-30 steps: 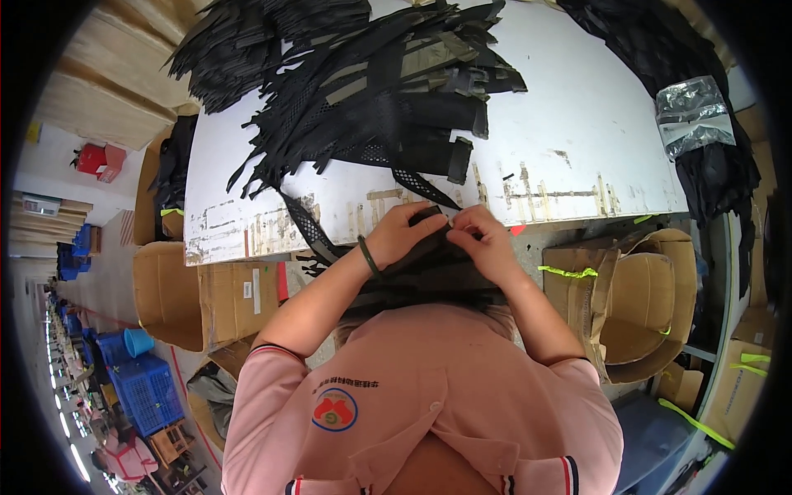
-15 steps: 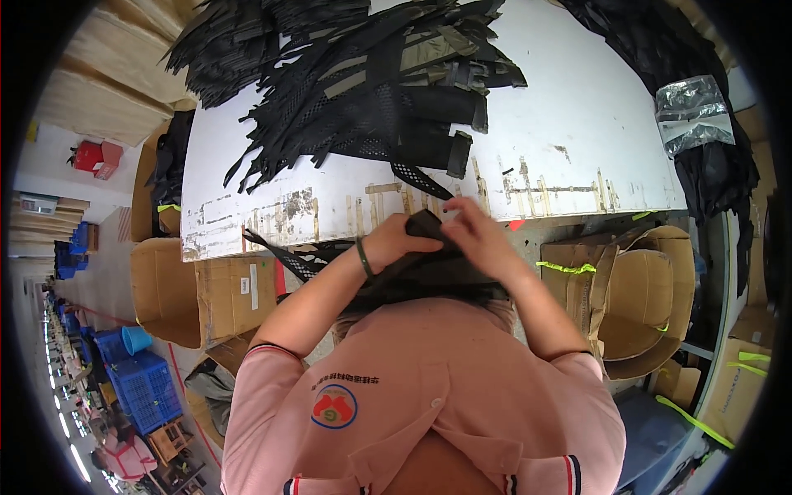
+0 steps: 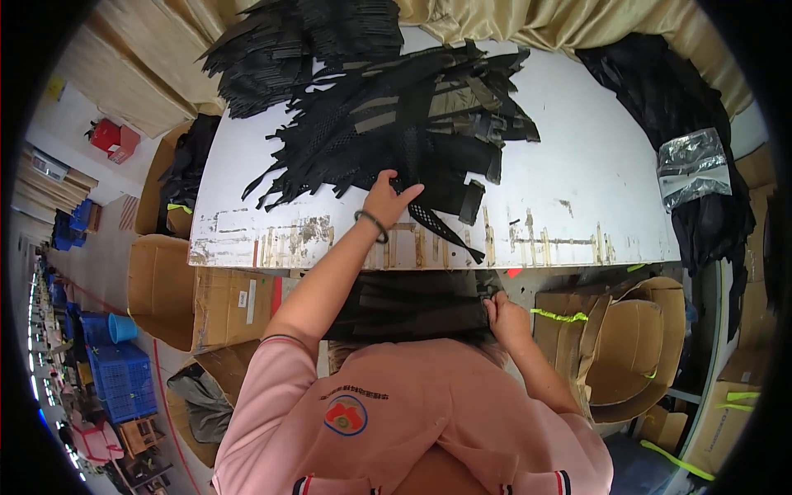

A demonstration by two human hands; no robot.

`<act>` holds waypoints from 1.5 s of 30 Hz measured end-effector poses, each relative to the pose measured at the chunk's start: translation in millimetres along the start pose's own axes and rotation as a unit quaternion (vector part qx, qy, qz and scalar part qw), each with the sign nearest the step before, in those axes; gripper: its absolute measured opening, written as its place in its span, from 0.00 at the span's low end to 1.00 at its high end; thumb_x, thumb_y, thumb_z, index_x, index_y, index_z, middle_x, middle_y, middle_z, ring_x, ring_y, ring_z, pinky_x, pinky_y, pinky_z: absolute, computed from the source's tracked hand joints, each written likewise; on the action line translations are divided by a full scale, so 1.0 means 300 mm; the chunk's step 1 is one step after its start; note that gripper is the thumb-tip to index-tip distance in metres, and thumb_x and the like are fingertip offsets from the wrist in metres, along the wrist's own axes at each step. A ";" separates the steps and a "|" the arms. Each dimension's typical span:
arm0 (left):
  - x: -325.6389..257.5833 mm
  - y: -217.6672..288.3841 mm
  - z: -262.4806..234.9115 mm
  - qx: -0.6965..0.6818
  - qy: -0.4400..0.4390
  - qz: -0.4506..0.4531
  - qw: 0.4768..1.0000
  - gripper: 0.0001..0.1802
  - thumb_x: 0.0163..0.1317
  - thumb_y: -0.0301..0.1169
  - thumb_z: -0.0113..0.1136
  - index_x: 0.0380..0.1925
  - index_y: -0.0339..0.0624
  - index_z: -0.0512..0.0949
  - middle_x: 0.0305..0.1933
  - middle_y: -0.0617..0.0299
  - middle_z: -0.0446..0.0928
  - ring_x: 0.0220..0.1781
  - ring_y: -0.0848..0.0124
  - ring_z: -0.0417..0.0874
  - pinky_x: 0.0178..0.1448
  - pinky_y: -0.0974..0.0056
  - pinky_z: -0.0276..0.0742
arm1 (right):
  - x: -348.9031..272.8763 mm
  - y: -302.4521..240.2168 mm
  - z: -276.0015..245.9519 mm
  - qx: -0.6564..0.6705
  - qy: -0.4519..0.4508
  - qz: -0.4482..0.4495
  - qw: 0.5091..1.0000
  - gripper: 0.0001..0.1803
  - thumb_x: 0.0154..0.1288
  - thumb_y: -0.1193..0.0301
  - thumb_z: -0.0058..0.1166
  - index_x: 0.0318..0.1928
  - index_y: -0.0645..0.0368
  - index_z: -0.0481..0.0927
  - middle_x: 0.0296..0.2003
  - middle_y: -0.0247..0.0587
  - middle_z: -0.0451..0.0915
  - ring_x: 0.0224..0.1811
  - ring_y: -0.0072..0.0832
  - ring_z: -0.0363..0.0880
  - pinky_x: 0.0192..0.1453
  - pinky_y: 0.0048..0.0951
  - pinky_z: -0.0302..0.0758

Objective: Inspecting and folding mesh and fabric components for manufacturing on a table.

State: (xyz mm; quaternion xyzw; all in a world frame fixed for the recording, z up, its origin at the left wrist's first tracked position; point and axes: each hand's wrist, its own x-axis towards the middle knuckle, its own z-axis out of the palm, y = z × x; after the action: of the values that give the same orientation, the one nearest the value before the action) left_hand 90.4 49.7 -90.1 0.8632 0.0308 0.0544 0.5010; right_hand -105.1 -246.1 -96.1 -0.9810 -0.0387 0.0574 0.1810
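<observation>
A person in a pink shirt sits at a white worktable (image 3: 569, 148), seen from above. The left hand (image 3: 388, 196) reaches forward over the table's near edge, fingers spread and pressed flat onto a strip of black mesh (image 3: 433, 224) at the front of a large pile of black straps and mesh pieces (image 3: 396, 124). It rests on the strip rather than closing round it. A dark band circles that wrist.

The right hand (image 3: 505, 318) is below the table edge, near the lap, its fingers closed on the end of a stack of black fabric pieces (image 3: 412, 304) that lies across the person's knees, just under the tabletop.

The pile covers the table's left and middle. To its right the white surface is bare out to the far right edge. The near edge is scuffed, with worn paint.

A clear plastic bag (image 3: 691, 165) lies on dark fabric past the table's right edge. Open cardboard boxes (image 3: 627, 346) crowd the floor to the right of the person, and another cardboard box (image 3: 173, 289) stands to the left. A blue crate (image 3: 124, 379) sits further left on the floor.
</observation>
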 end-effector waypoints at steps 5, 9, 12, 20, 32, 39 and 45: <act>0.092 0.061 0.004 0.049 -0.046 0.057 0.996 0.22 0.49 0.42 0.70 0.30 0.35 0.74 0.25 0.58 0.71 0.27 0.67 0.70 0.33 0.62 0.68 | 0.023 0.005 -0.138 0.083 -0.035 0.008 0.996 0.15 0.65 0.59 0.55 0.31 0.59 0.73 0.25 0.52 0.79 0.28 0.43 0.80 0.32 0.41 0.75; -0.086 0.327 -0.075 -0.208 -0.212 0.121 0.947 0.14 0.55 0.29 0.65 0.39 0.36 0.73 0.31 0.59 0.74 0.33 0.74 0.72 0.38 0.68 0.71 | 0.109 0.088 -0.184 0.412 -0.017 0.069 0.909 0.12 0.68 0.64 0.54 0.34 0.61 0.74 0.24 0.33 0.76 0.28 0.19 0.73 0.31 0.24 0.71; -0.177 0.441 -0.183 0.000 -0.427 0.108 0.898 0.19 0.57 0.34 0.65 0.44 0.35 0.72 0.36 0.49 0.78 0.37 0.67 0.79 0.43 0.64 0.74 | 0.214 -0.061 -0.280 0.664 -0.073 0.056 0.742 0.17 0.72 0.62 0.48 0.54 0.59 0.70 0.40 0.42 0.78 0.41 0.28 0.79 0.45 0.28 0.77; -0.231 0.360 -0.382 0.260 -0.493 0.123 0.821 0.30 0.55 0.43 0.66 0.54 0.41 0.70 0.44 0.43 0.77 0.44 0.47 0.79 0.48 0.54 0.73 | 0.412 -0.204 -0.154 0.888 -0.003 0.138 0.439 0.19 0.67 0.63 0.54 0.54 0.57 0.73 0.48 0.42 0.79 0.47 0.32 0.80 0.51 0.33 0.76; -0.340 0.329 0.026 -0.026 -0.268 0.137 0.953 0.30 0.57 0.26 0.61 0.60 0.40 0.64 0.51 0.50 0.75 0.50 0.62 0.79 0.53 0.62 0.74 | 0.242 -0.290 -0.093 0.633 0.140 0.032 0.761 0.20 0.60 0.69 0.61 0.51 0.57 0.71 0.44 0.39 0.75 0.44 0.28 0.76 0.40 0.29 0.75; -0.322 0.228 0.050 -0.274 -0.338 -0.061 0.898 0.11 0.66 0.28 0.55 0.47 0.37 0.74 0.37 0.69 0.77 0.40 0.82 0.73 0.45 0.73 0.70 | 0.236 -0.255 -0.217 0.130 0.255 -0.177 0.942 0.24 0.52 0.73 0.62 0.51 0.58 0.71 0.41 0.48 0.76 0.40 0.46 0.76 0.44 0.37 0.73; -0.343 0.233 0.043 -0.176 -0.305 -0.041 0.935 0.07 0.62 0.30 0.61 0.36 0.40 0.76 0.30 0.72 0.75 0.33 0.83 0.71 0.38 0.74 0.68 | 0.238 -0.219 -0.206 0.116 0.170 -0.191 0.960 0.19 0.55 0.76 0.57 0.49 0.55 0.73 0.34 0.45 0.80 0.32 0.44 0.79 0.33 0.40 0.75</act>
State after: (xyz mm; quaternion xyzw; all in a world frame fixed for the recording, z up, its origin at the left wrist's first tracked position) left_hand -10.2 -7.1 -42.3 0.7343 -0.0983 -0.2274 0.6320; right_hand -30.0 -199.5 -22.1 -0.9228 -0.1875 -0.1423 0.3050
